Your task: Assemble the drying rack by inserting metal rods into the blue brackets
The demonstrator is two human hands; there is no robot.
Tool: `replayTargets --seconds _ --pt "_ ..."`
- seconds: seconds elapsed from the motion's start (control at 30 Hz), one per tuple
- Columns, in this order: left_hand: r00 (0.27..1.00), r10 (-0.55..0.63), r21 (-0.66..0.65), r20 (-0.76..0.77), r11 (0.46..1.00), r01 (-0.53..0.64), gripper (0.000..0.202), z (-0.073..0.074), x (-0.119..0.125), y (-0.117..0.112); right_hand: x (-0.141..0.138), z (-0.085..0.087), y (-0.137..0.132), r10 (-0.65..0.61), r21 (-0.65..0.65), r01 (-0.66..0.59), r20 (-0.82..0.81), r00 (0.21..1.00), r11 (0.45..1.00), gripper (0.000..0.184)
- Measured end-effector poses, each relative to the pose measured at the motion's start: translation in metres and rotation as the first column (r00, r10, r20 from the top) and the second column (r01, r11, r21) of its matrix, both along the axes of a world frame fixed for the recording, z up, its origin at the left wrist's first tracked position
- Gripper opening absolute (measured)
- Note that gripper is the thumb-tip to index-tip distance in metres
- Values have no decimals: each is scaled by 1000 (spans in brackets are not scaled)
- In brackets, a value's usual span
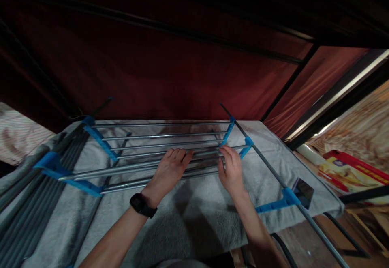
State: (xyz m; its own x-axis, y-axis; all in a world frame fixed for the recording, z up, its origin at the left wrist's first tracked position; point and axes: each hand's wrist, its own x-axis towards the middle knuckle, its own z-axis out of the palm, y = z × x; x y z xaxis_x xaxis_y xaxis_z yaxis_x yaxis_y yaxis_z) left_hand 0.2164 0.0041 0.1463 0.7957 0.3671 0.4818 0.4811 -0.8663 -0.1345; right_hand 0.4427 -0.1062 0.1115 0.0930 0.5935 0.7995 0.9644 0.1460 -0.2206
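A rack of thin grey metal tubes (165, 135) with blue plastic brackets lies on a grey cloth-covered table. My left hand (172, 168), with a black watch on its wrist, is closed over the nearer tubes around their middle. My right hand (231, 168) curls its fingers and thumb about the right ends of these tubes, close to a blue bracket (248, 141). Its exact contact is partly hidden by the fingers. At the left ends sit another blue bracket (51, 166) and a farther one (101, 141). A long side tube (269, 164) runs along the right.
Several more grey tubes (39, 203) lie side by side at the left. A further blue bracket (290, 197) is on the right side tube, beside a phone (303, 193). Dark red fabric (170, 73) hangs behind the table. A red and yellow box (352, 172) stands at right.
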Motion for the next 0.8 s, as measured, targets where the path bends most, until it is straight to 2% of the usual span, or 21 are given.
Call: replayTargets --seconds 0.13,0.23,0.3,0.37,0.43,0.5,0.53,0.6,0.63,0.67,0.73,0.8 --pt "1000 3 -28 17 1000 -2 37 1 0 -5 -4 10 23 157 -173 -120 220 963 977 38" --pt "997 -25 -29 74 999 28 38 -2 -4 -11 6 9 32 201 -206 -142 302 932 968 33" --pt "980 20 -22 198 1000 -16 35 -10 -14 -14 14 6 36 219 -218 -148 352 910 965 33" --pt "919 141 -29 368 990 -140 29 -24 -34 -19 20 3 39 227 -194 -162 389 893 968 34" --pt "808 284 -85 515 956 -282 23 -41 -64 -24 24 1 39 221 -173 -161 416 882 972 36" --pt "650 429 -202 628 896 -396 19 -59 -100 -27 25 0 37 216 -170 -155 433 875 973 38" --pt "542 499 -280 676 854 -438 17 -67 -120 -26 25 -1 37 212 -170 -152 437 874 974 38" --pt "280 605 -427 746 756 -496 14 -79 -157 -20 27 -3 38 207 -170 -146 438 875 975 40" --pt "168 631 -481 758 714 -509 13 -83 -172 -14 27 -3 39 203 -167 -142 437 876 976 41" --pt "85 645 -523 760 683 -511 18 -86 -185 -7 28 -4 41 197 -162 -139 435 878 977 42" --pt "12 660 -572 751 659 -488 34 -87 -202 7 29 -5 43 192 -155 -136 435 880 978 42" --pt "5 665 -601 747 679 -421 41 -84 -207 22 29 -5 44 188 -144 -138 431 882 980 43"
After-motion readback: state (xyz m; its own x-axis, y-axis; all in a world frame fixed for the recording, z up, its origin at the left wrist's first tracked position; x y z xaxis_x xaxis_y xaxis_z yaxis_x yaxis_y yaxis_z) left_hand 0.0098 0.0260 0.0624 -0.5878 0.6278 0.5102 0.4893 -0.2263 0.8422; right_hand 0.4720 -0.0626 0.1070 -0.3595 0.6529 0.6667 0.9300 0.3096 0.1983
